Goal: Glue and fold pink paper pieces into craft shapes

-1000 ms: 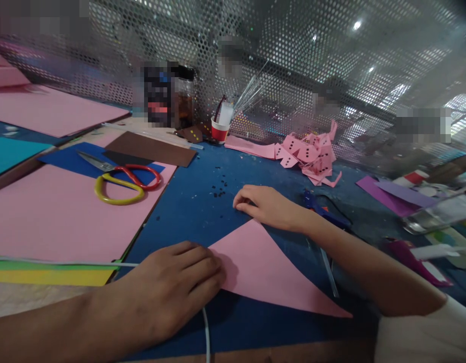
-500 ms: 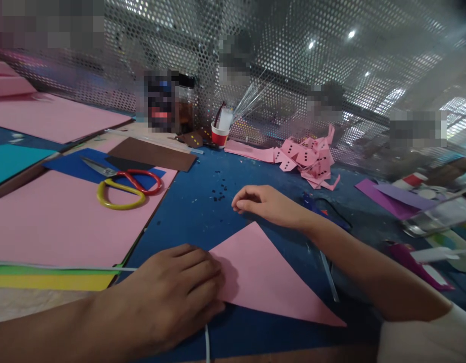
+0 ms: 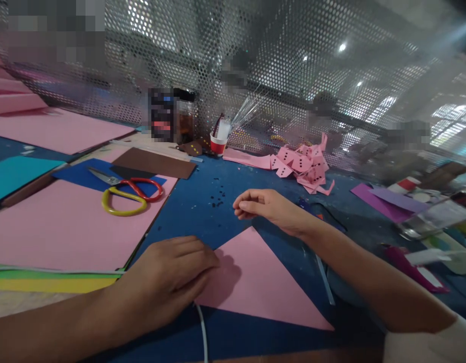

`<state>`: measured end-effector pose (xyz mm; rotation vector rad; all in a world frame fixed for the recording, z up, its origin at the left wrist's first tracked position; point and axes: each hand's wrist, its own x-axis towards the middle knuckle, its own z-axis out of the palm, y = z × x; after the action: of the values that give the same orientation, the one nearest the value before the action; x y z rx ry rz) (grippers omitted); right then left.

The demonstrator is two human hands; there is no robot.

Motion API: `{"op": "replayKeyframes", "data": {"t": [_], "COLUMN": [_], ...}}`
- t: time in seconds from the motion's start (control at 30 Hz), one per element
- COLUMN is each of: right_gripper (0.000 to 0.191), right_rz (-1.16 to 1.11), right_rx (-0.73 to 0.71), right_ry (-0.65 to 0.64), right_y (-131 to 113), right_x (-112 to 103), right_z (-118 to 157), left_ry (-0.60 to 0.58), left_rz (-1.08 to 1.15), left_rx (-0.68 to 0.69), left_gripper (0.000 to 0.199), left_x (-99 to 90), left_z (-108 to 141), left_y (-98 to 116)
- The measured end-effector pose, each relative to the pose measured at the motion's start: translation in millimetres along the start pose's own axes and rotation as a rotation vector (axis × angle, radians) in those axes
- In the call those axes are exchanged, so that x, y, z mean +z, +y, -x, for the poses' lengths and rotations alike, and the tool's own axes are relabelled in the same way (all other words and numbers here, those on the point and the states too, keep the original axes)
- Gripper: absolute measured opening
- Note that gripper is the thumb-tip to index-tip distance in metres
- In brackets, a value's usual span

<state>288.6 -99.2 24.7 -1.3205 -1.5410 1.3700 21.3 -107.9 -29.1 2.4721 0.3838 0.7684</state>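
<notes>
A folded triangle of pink paper (image 3: 255,282) lies on the blue tabletop in front of me, its far point up and its long tip to the right. My left hand (image 3: 180,275) is closed on the paper's left corner, which the fingers hide. Just beyond the far point hovers my right hand (image 3: 261,206), fingers loosely curled in toward the thumb, with nothing visible in them. A white cord (image 3: 202,327) runs out from beneath my left hand.
Left are scissors (image 3: 132,196) on blue and pink sheets (image 3: 59,227). Small black bits (image 3: 218,201) dot the table (image 3: 187,217). Behind are a red-and-white cup (image 3: 218,143) and a pink paper heap (image 3: 303,166). Purple paper (image 3: 384,204) and a clear box (image 3: 425,219) sit right.
The view has shifted slightly. My left hand has moved a little up and left at the paper's corner. My right hand stays loosely curled and has come slightly nearer the paper's point.
</notes>
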Motion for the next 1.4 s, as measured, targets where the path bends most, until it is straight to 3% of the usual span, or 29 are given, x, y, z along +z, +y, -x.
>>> {"op": "replayKeyframes", "data": {"t": [0.17, 0.3, 0.4, 0.53, 0.63, 0.73, 0.8, 1.03, 1.2, 1.4], "right_gripper": [0.012, 0.014, 0.013, 0.015, 0.018, 0.017, 0.016, 0.009, 0.013, 0.009], "right_rz": [-0.121, -0.145, -0.099, 0.049, 0.21, 0.358, 0.444, 0.516, 0.843, 0.967], "right_rx": [-0.02, -0.061, -0.083, -0.166, -0.206, -0.169, -0.127, -0.114, -0.122, -0.095], "right_ry": [-0.086, -0.137, -0.1, 0.089, 0.175, 0.168, 0.165, 0.11, 0.18, 0.107], "right_y": [-12, -22, -29, -32, -22, -6, 3, 12, 21, 28], "right_x": [19, 38, 42, 31, 16, 5, 3, 9, -2, -9], "right_z": [10, 15, 15, 10, 5, 1, -1, -14, -28, -35], "left_ry": [0.109, 0.164, 0.178, 0.152, 0.084, 0.013, -0.008, -0.034, -0.038, -0.039], "left_rz": [0.377, 0.634, 0.601, 0.277, 0.045, -0.104, -0.15, -0.157, -0.148, -0.164], "left_rx": [-0.517, -0.622, -0.573, -0.463, -0.265, -0.066, -0.007, 0.032, 0.002, 0.03], "left_gripper": [0.019, 0.025, 0.024, 0.021, 0.016, 0.019, 0.021, 0.023, 0.021, 0.021], "left_x": [-10.0, -14.6, -15.9, -14.1, -8.7, -3.6, -2.2, -2.1, -0.5, 0.2], "left_z": [-15, -25, -27, -23, -16, -10, -7, -5, -5, -3], "left_y": [-5, -10, -13, -16, -19, -21, -21, -23, -24, -24]}}
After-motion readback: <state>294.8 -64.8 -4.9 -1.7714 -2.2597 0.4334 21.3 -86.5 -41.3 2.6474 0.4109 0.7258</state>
